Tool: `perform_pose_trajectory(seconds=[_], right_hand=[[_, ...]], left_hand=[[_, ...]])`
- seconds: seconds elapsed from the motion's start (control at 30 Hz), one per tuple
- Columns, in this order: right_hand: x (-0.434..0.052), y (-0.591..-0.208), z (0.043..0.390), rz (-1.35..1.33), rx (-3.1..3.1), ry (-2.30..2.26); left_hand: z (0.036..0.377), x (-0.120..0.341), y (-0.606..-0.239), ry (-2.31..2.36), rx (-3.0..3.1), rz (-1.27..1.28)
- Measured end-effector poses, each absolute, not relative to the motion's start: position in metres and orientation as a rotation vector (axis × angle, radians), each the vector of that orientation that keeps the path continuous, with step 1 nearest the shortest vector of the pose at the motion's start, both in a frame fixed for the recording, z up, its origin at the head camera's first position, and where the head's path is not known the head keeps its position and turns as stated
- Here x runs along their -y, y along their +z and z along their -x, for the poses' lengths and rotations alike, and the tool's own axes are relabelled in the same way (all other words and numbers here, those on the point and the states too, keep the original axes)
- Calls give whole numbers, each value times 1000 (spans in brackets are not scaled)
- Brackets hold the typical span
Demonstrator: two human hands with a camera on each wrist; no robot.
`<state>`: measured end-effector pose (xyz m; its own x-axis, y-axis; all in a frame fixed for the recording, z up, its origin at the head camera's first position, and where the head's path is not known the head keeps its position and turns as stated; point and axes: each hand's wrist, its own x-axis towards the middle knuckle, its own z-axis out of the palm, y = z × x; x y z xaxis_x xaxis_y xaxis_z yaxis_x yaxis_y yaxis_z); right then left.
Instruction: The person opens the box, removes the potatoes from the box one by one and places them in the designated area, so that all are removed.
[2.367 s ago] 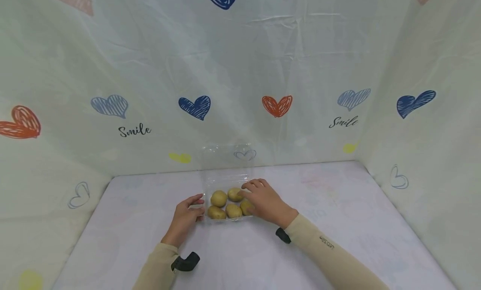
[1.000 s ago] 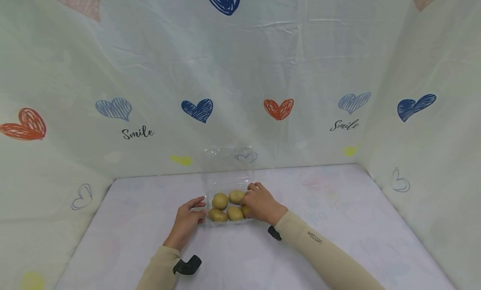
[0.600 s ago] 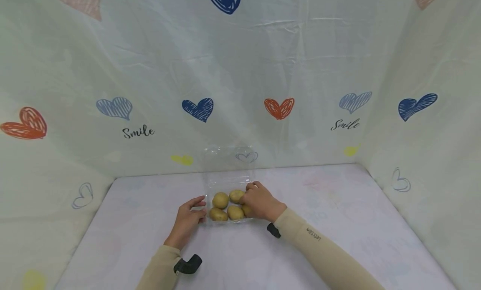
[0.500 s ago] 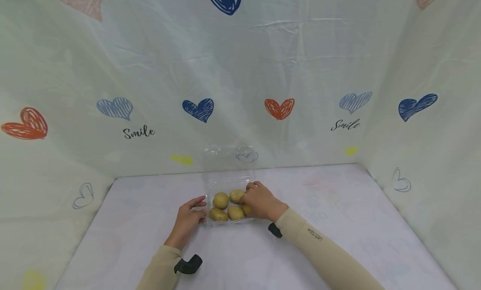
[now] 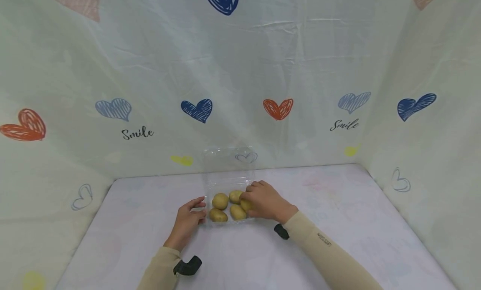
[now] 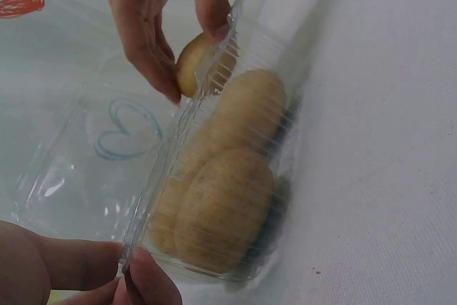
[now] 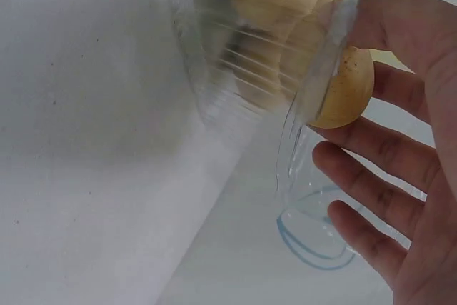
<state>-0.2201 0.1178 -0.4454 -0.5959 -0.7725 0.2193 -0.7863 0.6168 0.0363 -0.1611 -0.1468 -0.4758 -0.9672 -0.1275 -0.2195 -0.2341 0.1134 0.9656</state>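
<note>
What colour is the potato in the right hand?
Yellow-brown; the potato shows best in the right wrist view.

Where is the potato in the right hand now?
In the head view, the potato is at the right end of the clear container, in the right hand, just right of two other potatoes.

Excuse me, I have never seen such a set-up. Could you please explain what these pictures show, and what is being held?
There is no machine arm: a person works with a bare left hand and right hand, in beige sleeves. The wide view comes from a head camera; the two close views come from cameras on the wrists. On the white table stands a clear plastic container, its lid raised at the back. Inside are potatoes. The left hand pinches the container's left edge; the right hand holds one potato at its right end.
</note>
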Motion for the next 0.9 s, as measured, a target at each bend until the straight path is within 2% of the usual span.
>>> perform_pose_trajectory(seconds=[0.6,0.9], right_hand=[[-150,-439,216,-1191,2543,131],[-173,-449,218,-1086,2567,185]], left_hand=[[159,147,-475,1976,-2297,366],[159,147,-476,1984,-2300,356]])
